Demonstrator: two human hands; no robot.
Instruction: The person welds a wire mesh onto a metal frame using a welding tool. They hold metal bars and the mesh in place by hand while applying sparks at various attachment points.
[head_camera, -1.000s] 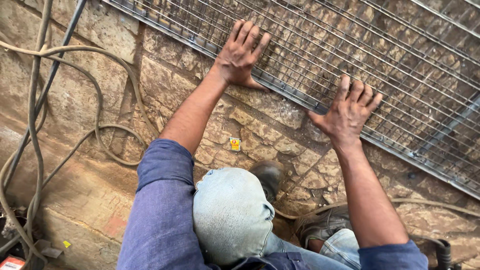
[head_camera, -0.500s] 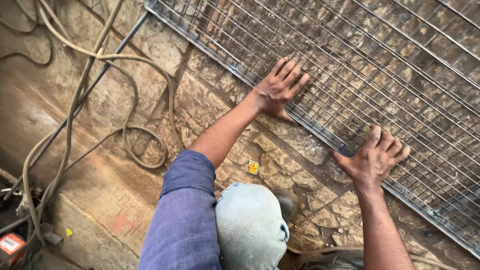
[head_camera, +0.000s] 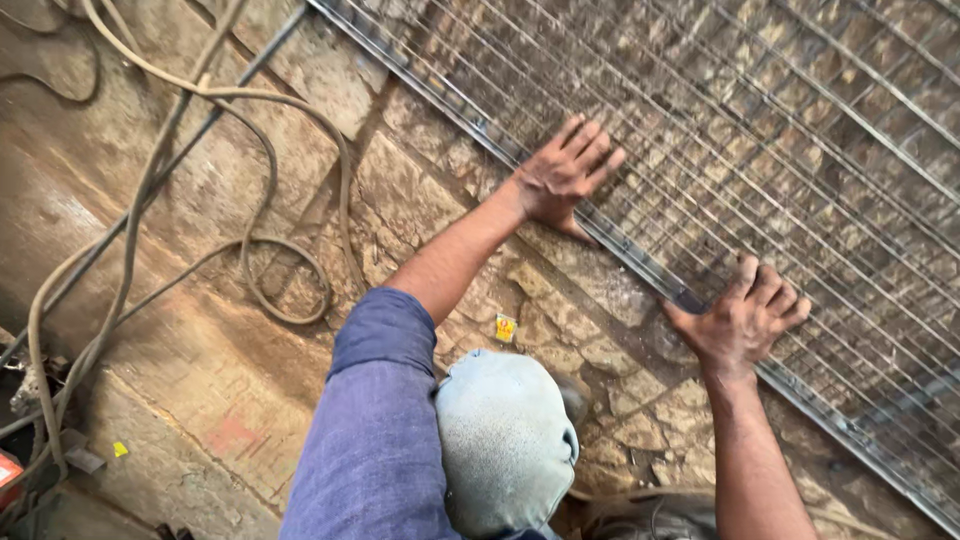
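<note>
a large wire mesh panel (head_camera: 760, 130) with a metal bar frame lies flat on the rough stone floor (head_camera: 560, 300), filling the upper right of the view and running diagonally from the top centre to the lower right corner. the person crouches at its near edge, one knee in pale worn trousers (head_camera: 505, 440) tucked up below, and reaches both arms out to it. the left hand (head_camera: 565, 175) rests palm down on the mesh just inside the frame bar, fingers spread wide and flat, gripping nothing; laid like that, it seems to press the wires down and steady the panel against the uneven stones. the right hand (head_camera: 745, 320) sits lower along the same edge, right on the frame bar, fingers open and slightly curled over the wires, thumb out toward the bar; it holds nothing closed in its grasp either. the two hands are well apart along the edge, which would spread the weight and stop the panel rocking or sliding. a blue sleeve (head_camera: 375, 430) covers the left upper arm. a small yellow scrap (head_camera: 506, 327) lies on the stones between the knee and the frame. to the left, loose cables (head_camera: 255, 200) loop across the floor, well clear of the mesh, beside a thin straight rod (head_camera: 200, 125).
</note>
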